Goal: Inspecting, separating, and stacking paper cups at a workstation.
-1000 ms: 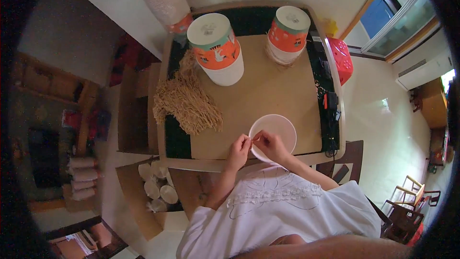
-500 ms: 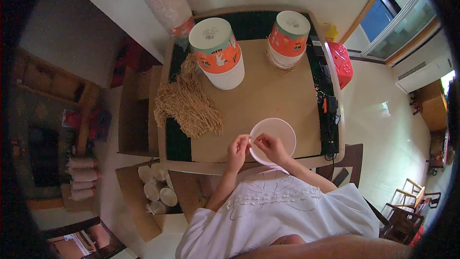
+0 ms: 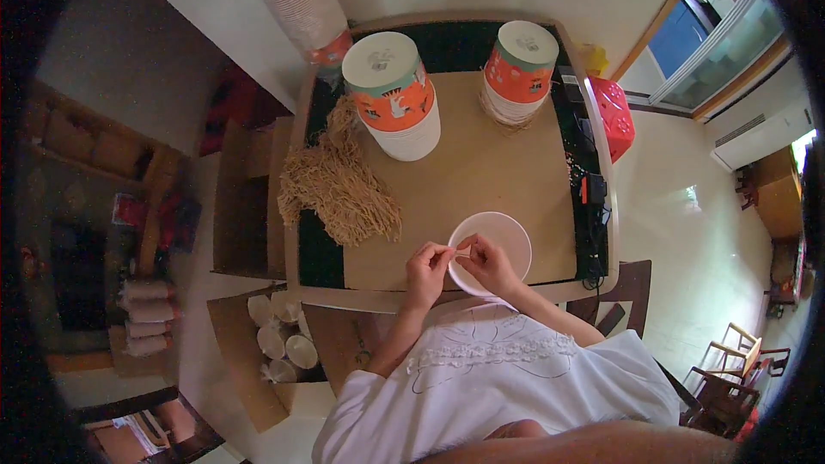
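Over the left side of a white paper bucket (image 3: 513, 245), mouth up at the table's near edge, both my hands meet with their fingertips close together. My left hand (image 3: 427, 275) is closed in a pinch at the bucket's left rim. My right hand (image 3: 488, 266) pinches too, above the bucket's opening. A thin, pale bit seems to lie between the fingertips, too small to name. Farther left on the table is a heap of tan strings (image 3: 339, 193). Behind it stands a stack of upside-down orange and white paper buckets (image 3: 400, 112).
A second stack of upturned buckets (image 3: 516, 77) is at the back right. Cables and a power adapter (image 3: 593, 189) line the table's right edge. A tall wrapped bucket stack (image 3: 305, 9) leans at the back left. Below, left, an open carton (image 3: 249, 361) holds white cups.
My fingertips have shifted slightly; the right hand's thumb and forefinger now show a small gap between them behind the pinch. The bucket and string heap stay in place.
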### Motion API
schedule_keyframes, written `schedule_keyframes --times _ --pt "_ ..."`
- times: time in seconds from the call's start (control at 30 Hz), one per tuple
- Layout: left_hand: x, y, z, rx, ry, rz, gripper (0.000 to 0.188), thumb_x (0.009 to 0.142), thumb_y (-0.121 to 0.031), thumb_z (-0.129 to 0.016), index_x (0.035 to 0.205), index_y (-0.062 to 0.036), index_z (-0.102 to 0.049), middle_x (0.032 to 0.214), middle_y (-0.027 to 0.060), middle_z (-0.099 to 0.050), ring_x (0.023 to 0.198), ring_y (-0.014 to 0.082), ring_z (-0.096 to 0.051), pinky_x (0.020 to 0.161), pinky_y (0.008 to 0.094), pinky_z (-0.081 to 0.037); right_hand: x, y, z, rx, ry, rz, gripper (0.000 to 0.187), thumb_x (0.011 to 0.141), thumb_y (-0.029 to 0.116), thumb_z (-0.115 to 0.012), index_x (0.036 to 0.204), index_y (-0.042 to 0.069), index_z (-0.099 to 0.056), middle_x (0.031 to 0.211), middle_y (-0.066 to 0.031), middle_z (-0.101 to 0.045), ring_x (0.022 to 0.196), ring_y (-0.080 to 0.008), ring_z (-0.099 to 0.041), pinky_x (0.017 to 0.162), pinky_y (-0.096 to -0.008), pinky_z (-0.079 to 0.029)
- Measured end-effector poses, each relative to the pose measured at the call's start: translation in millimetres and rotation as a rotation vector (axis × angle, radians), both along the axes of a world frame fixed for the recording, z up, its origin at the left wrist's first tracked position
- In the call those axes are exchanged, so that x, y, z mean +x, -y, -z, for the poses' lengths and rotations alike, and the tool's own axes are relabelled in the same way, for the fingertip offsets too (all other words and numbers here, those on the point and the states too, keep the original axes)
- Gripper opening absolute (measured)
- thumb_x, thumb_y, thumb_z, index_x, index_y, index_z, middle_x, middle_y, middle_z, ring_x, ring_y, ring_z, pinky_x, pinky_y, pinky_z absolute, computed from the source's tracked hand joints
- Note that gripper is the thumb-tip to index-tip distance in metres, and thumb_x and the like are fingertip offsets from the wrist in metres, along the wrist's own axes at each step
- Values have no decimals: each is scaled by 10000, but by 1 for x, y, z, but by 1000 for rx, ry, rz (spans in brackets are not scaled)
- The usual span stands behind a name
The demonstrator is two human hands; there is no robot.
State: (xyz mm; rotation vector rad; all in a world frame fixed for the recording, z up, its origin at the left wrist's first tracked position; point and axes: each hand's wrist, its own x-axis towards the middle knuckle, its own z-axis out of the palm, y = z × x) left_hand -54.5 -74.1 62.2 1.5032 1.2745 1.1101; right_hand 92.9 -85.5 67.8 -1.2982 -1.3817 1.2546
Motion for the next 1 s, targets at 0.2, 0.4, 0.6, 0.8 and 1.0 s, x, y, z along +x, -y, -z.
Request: schedule_keyframes --times 0.2,0.4,0.6,0.8,1.0 --pt "4 2 3 41 -83 -17 95 813 -90 -551 772 -8 -528 682 69 -544 603 127 -505 548 264 -409 0 0 3 19 32 24 158 742 74 -634 866 73 -536 557 34 -363 527 -53 -334 456 -217 -297" --pt "7 3 7 68 -117 -36 129 837 -106 -512 759 -5 -501 662 82 -502 593 164 -488 548 288 -396 -3 1 3 43 54 58 153 727 62 -650 837 59 -544 541 47 -340 509 -43 -316 441 -215 -274" --pt "7 5 8 41 -117 -52 167 846 -110 -494 730 9 -480 632 110 -474 555 195 -467 519 314 -373 -5 3 7 48 38 53 133 720 47 -658 813 47 -562 534 56 -323 496 -32 -295 429 -207 -252" --pt "9 6 10 23 -152 -59 189 847 -124 -495 716 12 -483 619 117 -473 547 182 -446 513 314 -368 -6 2 -2 4 19 50 93 734 53 -643 797 40 -578 523 56 -337 490 -29 -290 422 -209 -246" --pt "10 4 12 -20 -85 -55 170 851 -133 -500 750 3 -520 593 76 -476 507 126 -433 482 280 -362 -5 -1 11 7 35 80 76 755 78 -621 794 23 -585 517 56 -368 496 -22 -313 423 -205 -261"
